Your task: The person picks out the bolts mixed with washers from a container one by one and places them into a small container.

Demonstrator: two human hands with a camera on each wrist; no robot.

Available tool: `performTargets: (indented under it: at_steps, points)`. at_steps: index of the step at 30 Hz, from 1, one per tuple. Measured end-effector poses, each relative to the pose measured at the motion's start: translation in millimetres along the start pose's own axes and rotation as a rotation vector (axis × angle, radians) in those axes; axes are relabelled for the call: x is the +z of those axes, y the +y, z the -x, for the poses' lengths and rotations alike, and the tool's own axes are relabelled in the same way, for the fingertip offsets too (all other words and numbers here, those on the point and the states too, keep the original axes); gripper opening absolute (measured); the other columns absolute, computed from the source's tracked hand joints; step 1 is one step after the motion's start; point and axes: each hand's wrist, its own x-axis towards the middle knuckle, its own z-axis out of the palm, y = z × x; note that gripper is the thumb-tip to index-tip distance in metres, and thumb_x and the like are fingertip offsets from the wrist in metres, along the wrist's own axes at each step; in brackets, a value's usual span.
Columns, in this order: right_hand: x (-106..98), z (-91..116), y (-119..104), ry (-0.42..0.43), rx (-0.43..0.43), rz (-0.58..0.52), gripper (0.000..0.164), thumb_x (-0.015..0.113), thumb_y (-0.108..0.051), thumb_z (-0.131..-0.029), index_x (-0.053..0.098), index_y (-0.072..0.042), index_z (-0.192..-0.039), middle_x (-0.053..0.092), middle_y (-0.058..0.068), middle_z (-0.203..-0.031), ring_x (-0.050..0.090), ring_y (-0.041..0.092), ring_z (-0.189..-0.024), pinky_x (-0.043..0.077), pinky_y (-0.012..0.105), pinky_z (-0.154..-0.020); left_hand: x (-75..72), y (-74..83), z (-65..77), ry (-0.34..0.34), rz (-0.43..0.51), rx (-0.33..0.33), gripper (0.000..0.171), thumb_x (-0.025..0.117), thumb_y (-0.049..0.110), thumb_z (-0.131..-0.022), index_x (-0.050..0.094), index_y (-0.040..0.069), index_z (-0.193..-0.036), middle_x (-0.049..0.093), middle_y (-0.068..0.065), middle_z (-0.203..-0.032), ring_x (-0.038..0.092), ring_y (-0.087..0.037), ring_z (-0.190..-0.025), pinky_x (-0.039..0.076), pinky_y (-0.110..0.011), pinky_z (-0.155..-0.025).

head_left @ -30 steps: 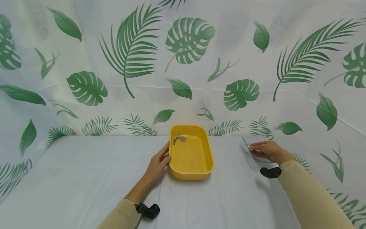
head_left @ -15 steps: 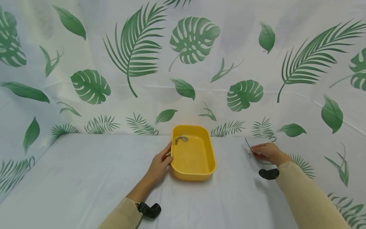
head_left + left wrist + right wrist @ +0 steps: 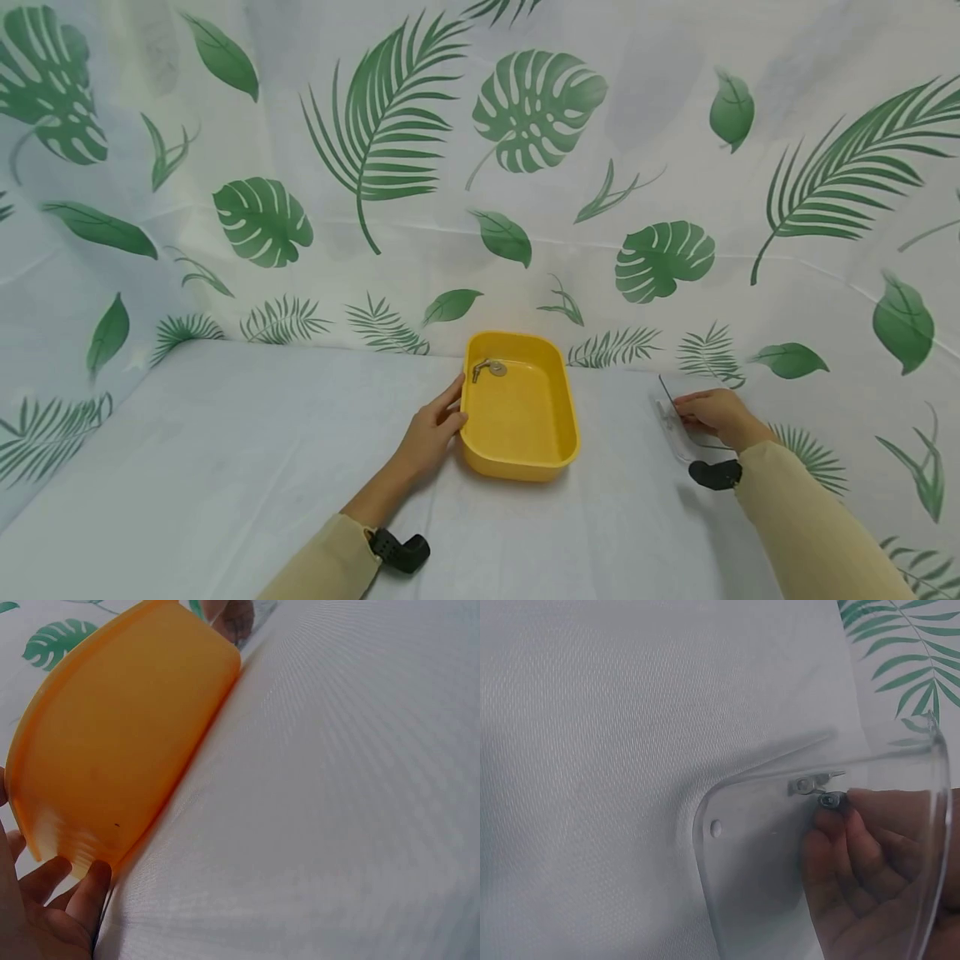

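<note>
The right hand pinches a small silver metal fitting with a round bolt-like end between its fingertips. In the right wrist view, a second small grey metal fitting sits just beside the pinched one. Fingers and fittings are seen through the wall of a clear, colourless plastic container with rounded corners, which is at the right of the white-covered desk; whether the fittings touch its floor cannot be told.

The left hand rests its fingertips and thumb against the outer left wall of a yellow rectangular plastic tray with rounded corners, its fingers only lightly bent. The tray sits on the desk near the far edge, between the two hands and well apart from the container. Inside it, in the far left corner, lies a silver metal piece with a bent arm and a round disc.

Around each wrist is a black curved device, just beyond the cuffs of beige sleeves. Behind the desk hangs a white cloth printed with green leaves.
</note>
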Motion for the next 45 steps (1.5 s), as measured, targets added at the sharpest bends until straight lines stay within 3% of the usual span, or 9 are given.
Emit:
performTargets:
  at_steps: [10, 23, 35, 41, 45]
  points:
    - [-1, -3, 3, -0.003, -0.009, 0.027, 0.040, 0.061, -0.010, -0.096, 0.059, 0.015, -0.128, 0.071, 0.006, -0.096, 0.062, 0.015, -0.086, 0.056, 0.023, -0.071, 0.6, 0.1, 0.8, 0.007, 0.021, 0.008, 0.061, 0.051, 0.012, -0.101, 0.033, 0.022, -0.159, 0.036, -0.003, -0.164, 0.050, -0.031, -0.142, 0.052, -0.042, -0.108]
    - [0, -2, 4, 0.017, -0.037, 0.032, 0.037, 0.060, -0.008, -0.095, 0.061, 0.017, -0.123, 0.070, 0.002, -0.089, 0.061, 0.012, -0.081, 0.055, 0.023, -0.068, 1.4, 1.2, 1.7, 0.002, 0.022, 0.016, 0.061, 0.052, 0.014, -0.102, 0.033, 0.021, -0.159, 0.036, -0.003, -0.164, 0.049, -0.031, -0.143, 0.053, -0.041, -0.107]
    - [-2, -7, 4, 0.019, 0.003, 0.061, 0.036, 0.062, -0.009, -0.095, 0.062, 0.014, -0.123, 0.071, 0.009, -0.096, 0.061, 0.017, -0.085, 0.054, 0.024, -0.070, 0.1, 0.6, 1.5, 0.009, 0.016, 0.021, 0.061, 0.051, 0.012, -0.101, 0.034, 0.022, -0.159, 0.038, -0.004, -0.163, 0.051, -0.031, -0.141, 0.054, -0.042, -0.106]
    - [-7, 3, 1, 0.005, -0.011, 0.065, 0.039, 0.062, -0.009, -0.096, 0.059, 0.016, -0.125, 0.073, 0.012, -0.099, 0.064, 0.016, -0.085, 0.059, 0.027, -0.073, 0.0, 0.6, 1.4, 0.008, 0.021, 0.022, 0.061, 0.052, 0.012, -0.101, 0.035, 0.022, -0.158, 0.038, -0.003, -0.163, 0.051, -0.031, -0.142, 0.053, -0.043, -0.107]
    - [-11, 13, -11, -0.011, -0.071, 0.082, 0.042, 0.058, -0.009, -0.099, 0.053, 0.019, -0.130, 0.073, 0.019, -0.106, 0.067, 0.012, -0.086, 0.062, 0.028, -0.078, -0.9, -0.2, 1.3, 0.010, 0.005, 0.018, 0.061, 0.051, 0.013, -0.101, 0.034, 0.022, -0.159, 0.037, -0.003, -0.163, 0.051, -0.031, -0.141, 0.053, -0.043, -0.107]
